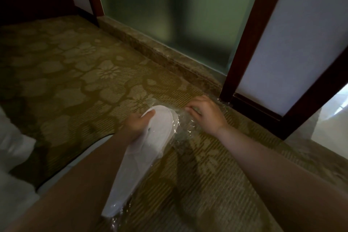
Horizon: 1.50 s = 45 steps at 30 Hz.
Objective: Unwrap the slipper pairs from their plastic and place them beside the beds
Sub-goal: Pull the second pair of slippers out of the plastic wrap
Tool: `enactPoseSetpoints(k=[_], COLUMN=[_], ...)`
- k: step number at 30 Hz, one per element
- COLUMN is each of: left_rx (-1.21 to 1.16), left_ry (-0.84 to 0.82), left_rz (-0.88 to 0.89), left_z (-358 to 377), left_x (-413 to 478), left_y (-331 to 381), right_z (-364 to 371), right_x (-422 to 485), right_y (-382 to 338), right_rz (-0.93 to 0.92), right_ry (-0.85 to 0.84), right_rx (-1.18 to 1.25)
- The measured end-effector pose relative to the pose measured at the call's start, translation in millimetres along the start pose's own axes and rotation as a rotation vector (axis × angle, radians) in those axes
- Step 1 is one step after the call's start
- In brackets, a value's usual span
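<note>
A pair of flat white slippers [143, 143] is stacked together and held slantwise above the carpet. My left hand [138, 123] grips the pair near its upper end, thumb over the edge. Clear crinkled plastic wrap [183, 130] trails off the upper right side of the slippers and also clings around their lower tip. My right hand [206, 114] has its fingers closed on that plastic, just right of the slippers.
Olive carpet with a flower pattern [84, 73] covers the floor. A frosted glass panel [169, 15] on a stone sill stands ahead, with a dark wooden door frame [243, 49] at the right. White bedding [13, 147] shows at the left edge.
</note>
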<state>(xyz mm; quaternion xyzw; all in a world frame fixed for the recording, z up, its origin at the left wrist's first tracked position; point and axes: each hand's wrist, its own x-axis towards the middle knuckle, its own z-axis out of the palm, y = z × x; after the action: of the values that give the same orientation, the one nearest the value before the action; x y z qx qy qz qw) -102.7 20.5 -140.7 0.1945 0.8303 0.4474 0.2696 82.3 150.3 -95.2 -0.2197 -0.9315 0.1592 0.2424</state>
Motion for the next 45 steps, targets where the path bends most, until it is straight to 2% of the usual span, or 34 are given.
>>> enactPoseSetpoints(k=[6, 11, 17, 20, 24, 27, 29, 31, 33, 37, 42, 45], left_rx=[0.068, -0.007, -0.093, -0.104, -0.056, -0.026, 0.014, 0.070, 0.113, 0.141, 0.179, 0.185], left_ry=[-0.085, -0.147, -0.232, -0.235, -0.224, -0.227, -0.236, -0.236, -0.245, -0.273, -0.292, -0.302], left_rz=[0.051, 0.107, 0.180, 0.223, 0.260, 0.285, 0.298, 0.291, 0.277, 0.282, 0.320, 0.318], left_z=[3.5, 7.2, 9.0, 10.9, 10.9, 7.2, 6.1, 5.6, 5.1, 7.4, 8.6, 6.8], left_x=[-6.5, -10.3, -12.6, -15.4, -18.2, -17.1, -14.2, -10.7, -8.9, -11.7, -16.7, -17.9], left_y=[4.2, 5.8, 11.4, 15.7, 16.8, 12.1, 8.4, 5.2, 3.8, 6.2, 10.5, 10.3], right_z=[-0.3, -4.0, -0.9, -0.8, -4.3, -10.0, -12.6, -9.0, -1.6, 9.9, 10.5, 7.3], right_x=[-4.5, -12.0, -9.7, -10.9, -12.0, -10.9, -9.5, -6.5, -3.7, -6.2, -2.6, -0.3], right_y=[17.7, 34.4, 47.0, 48.9, 50.2, 48.0, 42.4, 36.9, 30.2, 18.3, 10.2, 9.8], right_rz=[0.371, 0.610, 1.006, 1.106, 1.064, 0.838, 0.683, 0.614, 0.599, 0.541, 0.542, 0.631], right_ry=[0.026, 0.095, 0.097, 0.063, 0.076, 0.193, 0.197, 0.110, -0.048, -0.331, -0.367, -0.347], right_rx=[0.268, 0.348, 0.514, 0.553, 0.532, 0.463, 0.405, 0.474, 0.541, 0.524, 0.512, 0.632])
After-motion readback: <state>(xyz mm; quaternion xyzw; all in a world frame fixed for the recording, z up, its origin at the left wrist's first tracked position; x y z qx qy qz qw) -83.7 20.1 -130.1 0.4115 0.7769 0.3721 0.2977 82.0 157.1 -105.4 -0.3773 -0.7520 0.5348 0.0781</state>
